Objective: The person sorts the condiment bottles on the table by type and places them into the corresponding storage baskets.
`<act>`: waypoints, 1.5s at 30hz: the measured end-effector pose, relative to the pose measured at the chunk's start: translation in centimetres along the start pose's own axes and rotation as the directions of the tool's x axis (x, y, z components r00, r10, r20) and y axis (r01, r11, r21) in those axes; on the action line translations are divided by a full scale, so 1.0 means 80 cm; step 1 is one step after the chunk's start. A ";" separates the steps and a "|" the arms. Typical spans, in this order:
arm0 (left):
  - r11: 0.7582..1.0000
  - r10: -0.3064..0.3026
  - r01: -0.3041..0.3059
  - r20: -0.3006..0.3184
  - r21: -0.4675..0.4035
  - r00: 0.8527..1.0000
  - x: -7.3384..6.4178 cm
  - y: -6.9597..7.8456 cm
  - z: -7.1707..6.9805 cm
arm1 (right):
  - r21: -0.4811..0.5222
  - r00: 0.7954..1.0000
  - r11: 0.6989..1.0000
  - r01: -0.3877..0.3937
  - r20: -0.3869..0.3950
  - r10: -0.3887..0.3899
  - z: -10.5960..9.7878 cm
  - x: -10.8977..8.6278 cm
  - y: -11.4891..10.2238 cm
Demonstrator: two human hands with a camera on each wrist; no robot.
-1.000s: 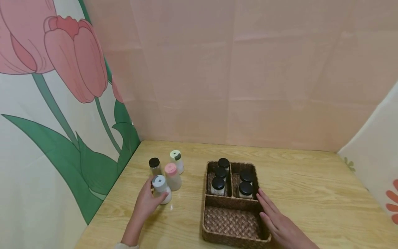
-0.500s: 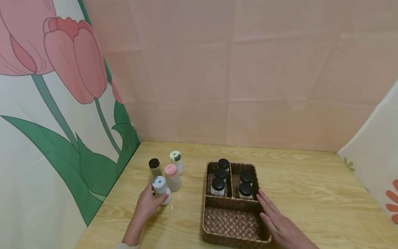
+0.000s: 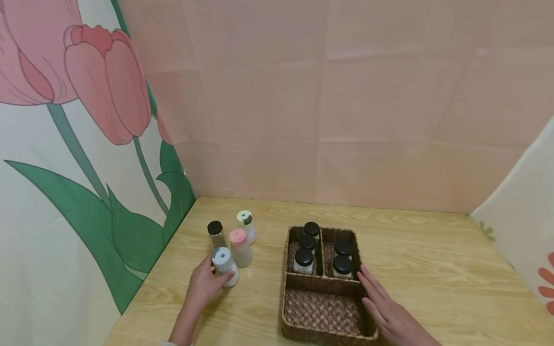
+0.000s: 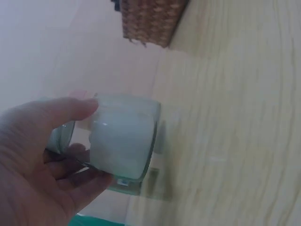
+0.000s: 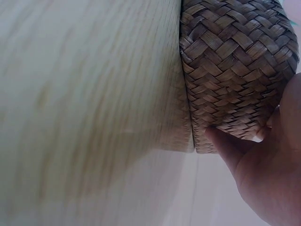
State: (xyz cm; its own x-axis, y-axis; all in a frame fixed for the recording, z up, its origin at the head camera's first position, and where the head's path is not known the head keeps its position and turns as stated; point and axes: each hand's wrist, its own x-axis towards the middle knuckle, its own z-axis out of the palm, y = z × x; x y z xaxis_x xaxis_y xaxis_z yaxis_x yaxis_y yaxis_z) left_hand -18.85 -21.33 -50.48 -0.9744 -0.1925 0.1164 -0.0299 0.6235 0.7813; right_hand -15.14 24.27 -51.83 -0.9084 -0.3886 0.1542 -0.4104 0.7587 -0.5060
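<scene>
My left hand (image 3: 205, 282) holds a clear shaker bottle (image 3: 226, 269) with a white lid and white contents, thumb on one side and fingers on the other. In the left wrist view the bottle's glass body (image 4: 123, 141) sits between the thumb and the curled fingers, close over the wooden table. A brown woven basket (image 3: 326, 335) with three compartments stands to the right. My right hand (image 3: 387, 310) rests against its right side with fingers extended. In the right wrist view the thumb touches the woven wall (image 5: 235, 89).
Behind the held bottle stand a pink-lidded bottle (image 3: 241, 250), a black-lidded jar (image 3: 216, 233) and a pale-yellow-lidded bottle (image 3: 246, 226). Several black-lidded jars (image 3: 304, 262) fill the basket's two rear compartments; its wide front compartment shows bare weave. A pink cloth backdrop (image 3: 324, 120) rises behind the table.
</scene>
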 end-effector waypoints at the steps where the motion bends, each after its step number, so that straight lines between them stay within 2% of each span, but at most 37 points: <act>1: 1.000 -0.007 0.007 -0.001 -0.004 1.000 -0.002 0.003 -0.001 | -0.002 1.000 1.000 0.000 -0.002 0.000 0.000 0.000 0.000; 9: 1.000 0.008 -0.008 -0.030 -0.016 1.000 -0.014 0.038 -0.008 | 0.015 1.000 1.000 -0.023 0.012 0.023 0.000 0.000 -0.001; 14: 0.998 0.056 -0.057 -0.037 -0.037 0.998 -0.024 0.059 -0.012 | 0.038 0.998 0.998 -0.047 0.043 0.045 -0.001 0.002 -0.002; 25: 0.994 0.096 -0.097 -0.022 -0.046 0.995 -0.036 0.087 -0.013 | 0.052 0.997 0.997 -0.060 0.059 0.057 -0.004 0.003 -0.004; 35: 0.971 0.218 -0.215 0.017 -0.104 0.976 -0.047 0.117 -0.004 | 0.043 0.998 0.998 -0.049 0.048 0.047 -0.002 0.001 -0.001; 40: 0.967 0.235 -0.229 0.044 -0.114 0.971 -0.055 0.132 0.006 | 0.032 0.998 0.998 -0.055 0.035 0.053 -0.001 0.000 -0.002; 45: 0.961 0.258 -0.249 0.067 -0.121 0.964 -0.060 0.142 0.013 | 0.054 0.995 0.995 -0.080 0.066 0.076 -0.002 0.001 -0.002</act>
State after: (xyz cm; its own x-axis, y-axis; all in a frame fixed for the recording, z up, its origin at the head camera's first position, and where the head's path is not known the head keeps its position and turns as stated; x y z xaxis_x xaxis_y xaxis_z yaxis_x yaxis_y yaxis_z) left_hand -14.75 -12.54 -42.83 -0.9618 0.0260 0.2724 0.2405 0.5552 0.7962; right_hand -15.15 24.20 -51.57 -0.9298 -0.3633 0.0587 -0.3316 0.7579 -0.5618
